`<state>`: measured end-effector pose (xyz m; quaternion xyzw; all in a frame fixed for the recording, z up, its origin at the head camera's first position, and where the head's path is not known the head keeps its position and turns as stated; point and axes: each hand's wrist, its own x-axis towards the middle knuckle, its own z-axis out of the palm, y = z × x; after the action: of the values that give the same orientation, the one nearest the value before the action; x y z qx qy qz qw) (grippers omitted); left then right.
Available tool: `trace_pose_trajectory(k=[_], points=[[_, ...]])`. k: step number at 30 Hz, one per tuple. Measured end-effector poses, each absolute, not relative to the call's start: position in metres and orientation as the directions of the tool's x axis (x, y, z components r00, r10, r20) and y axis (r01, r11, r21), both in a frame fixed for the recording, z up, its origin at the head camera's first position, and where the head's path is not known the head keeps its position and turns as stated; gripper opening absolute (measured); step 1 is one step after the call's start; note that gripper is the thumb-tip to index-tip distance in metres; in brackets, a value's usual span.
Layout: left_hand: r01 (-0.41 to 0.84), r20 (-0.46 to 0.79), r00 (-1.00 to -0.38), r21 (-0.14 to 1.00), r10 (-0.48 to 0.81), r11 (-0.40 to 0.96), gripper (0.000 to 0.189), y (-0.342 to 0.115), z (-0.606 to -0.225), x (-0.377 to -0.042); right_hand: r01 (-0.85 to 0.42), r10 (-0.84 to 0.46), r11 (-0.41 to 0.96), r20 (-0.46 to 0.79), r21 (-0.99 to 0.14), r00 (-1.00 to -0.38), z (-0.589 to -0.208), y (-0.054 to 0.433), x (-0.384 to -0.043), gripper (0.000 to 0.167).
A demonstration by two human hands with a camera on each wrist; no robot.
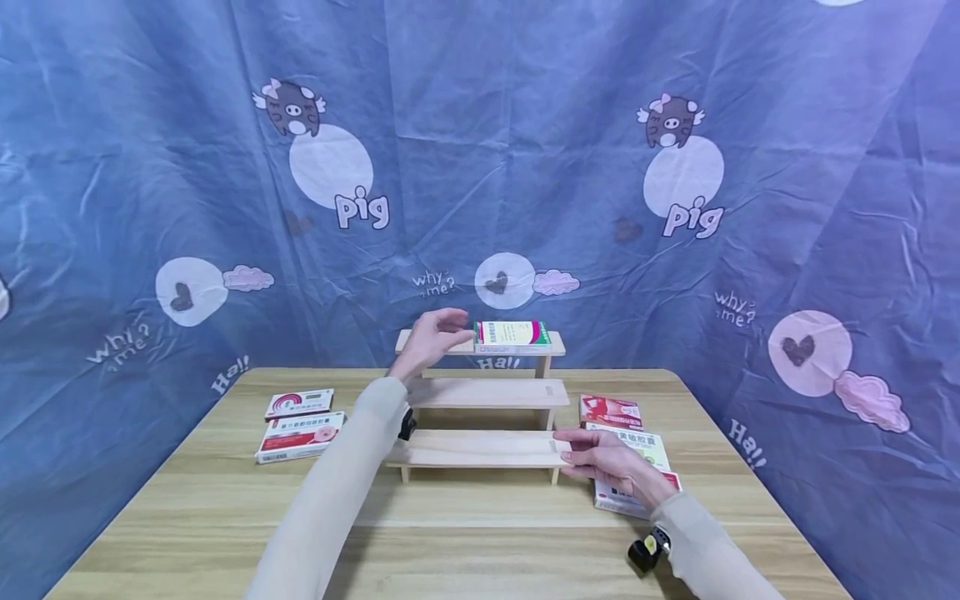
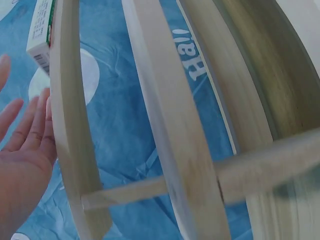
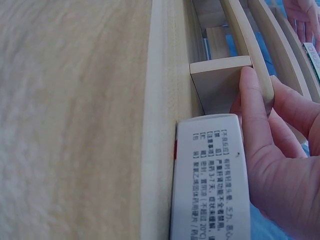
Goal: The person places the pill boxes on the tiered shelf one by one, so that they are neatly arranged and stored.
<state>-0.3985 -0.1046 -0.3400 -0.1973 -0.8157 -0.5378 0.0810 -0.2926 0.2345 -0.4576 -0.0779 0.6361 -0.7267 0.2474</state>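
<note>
A three-step wooden stand (image 1: pixel 480 448) rises in the middle of the table. On its top step lies a green, white and magenta medicine box (image 1: pixel 512 333). My left hand (image 1: pixel 433 340) is at the left end of that top step, beside the box, its fingers loosely bent. In the left wrist view the left hand (image 2: pixel 27 160) has its fingers spread, the palm holds nothing, and the medicine box (image 2: pixel 41 42) is just past the fingertips. My right hand (image 1: pixel 609 460) pinches the right end of the lowest step between thumb and fingers, also seen in the right wrist view.
Two medicine boxes, one red and white (image 1: pixel 302 436) and one white (image 1: pixel 299 403), lie left of the stand. To the right lie a red box (image 1: pixel 611 411), a white and green box (image 1: pixel 647 446) and another white box (image 1: pixel 618 500), partly under my right hand. A blue patterned cloth (image 1: pixel 480 167) hangs behind.
</note>
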Motion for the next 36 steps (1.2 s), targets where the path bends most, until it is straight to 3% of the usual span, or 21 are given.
trace_pose_trajectory(k=[5, 16, 24, 30, 36], points=[[0.401, 0.343, -0.912, 0.861, 0.225, 0.313, 0.029, -0.117, -0.339, -0.394, 0.249, -0.442, -0.054, -0.201, -0.967, -0.874, -0.459, 0.235, -0.292, 0.053], [0.412, 0.344, -0.908, 0.839, 0.241, 0.355, 0.021, -0.15, -0.349, -0.38, 0.24, -0.446, -0.066, -0.187, -0.968, -0.875, -0.46, 0.237, -0.292, 0.054], [0.363, 0.305, -0.928, 0.874, 0.216, 0.324, 0.03, -0.187, -0.363, -0.364, 0.23, -0.446, -0.068, -0.177, -0.971, -0.878, -0.465, 0.235, -0.293, 0.052], [0.311, 0.244, -0.944, 0.885, 0.224, 0.347, 0.032, -0.208, -0.359, -0.344, 0.241, -0.448, -0.062, -0.189, -0.969, -0.874, -0.463, 0.236, -0.293, 0.054], [0.269, 0.174, -0.95, 0.875, 0.258, 0.403, 0.036, -0.237, -0.373, -0.344, 0.261, -0.444, -0.076, -0.201, -0.962, -0.873, -0.462, 0.234, -0.294, 0.054]])
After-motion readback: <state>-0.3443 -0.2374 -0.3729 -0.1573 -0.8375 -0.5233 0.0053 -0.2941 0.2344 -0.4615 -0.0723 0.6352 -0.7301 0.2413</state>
